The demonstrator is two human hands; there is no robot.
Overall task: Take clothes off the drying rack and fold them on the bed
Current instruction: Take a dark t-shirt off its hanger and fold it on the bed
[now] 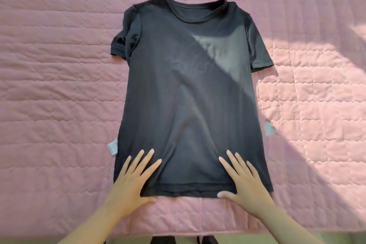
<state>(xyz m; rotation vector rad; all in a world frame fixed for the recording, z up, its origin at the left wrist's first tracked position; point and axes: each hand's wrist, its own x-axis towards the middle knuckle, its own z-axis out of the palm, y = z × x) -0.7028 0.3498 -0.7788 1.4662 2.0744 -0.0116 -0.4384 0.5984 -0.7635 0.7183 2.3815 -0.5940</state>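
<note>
Pink quilted bedcover (59,65) fills nearly the whole view, and it is the only thing here that bears anything: one black T-shirt (188,105), laid flat in the middle of it with the neckline (195,13) far from the person and the hem (188,194) near the bed's edge. No basket or drawer shows, and the drying rack is out of sight. The shirt lies spread full length, sleeves out to either side, most likely so that the cloth is smooth before the first fold; a few shallow creases run up from the hem toward the chest. Sunlight catches one patch of the chest. The left hand (132,182) and the right hand (245,184) both lie flat on the lower corners of the shirt, fingers straight and spread, gripping nothing, thumbs at the hem line (a pressing, smoothing posture, it seems, that also pins the cloth in place). Smallest of all, a care label (112,147) sticks out at the left side seam and a second tag (269,128) at the right, which suggests the shirt is inside out.
</note>
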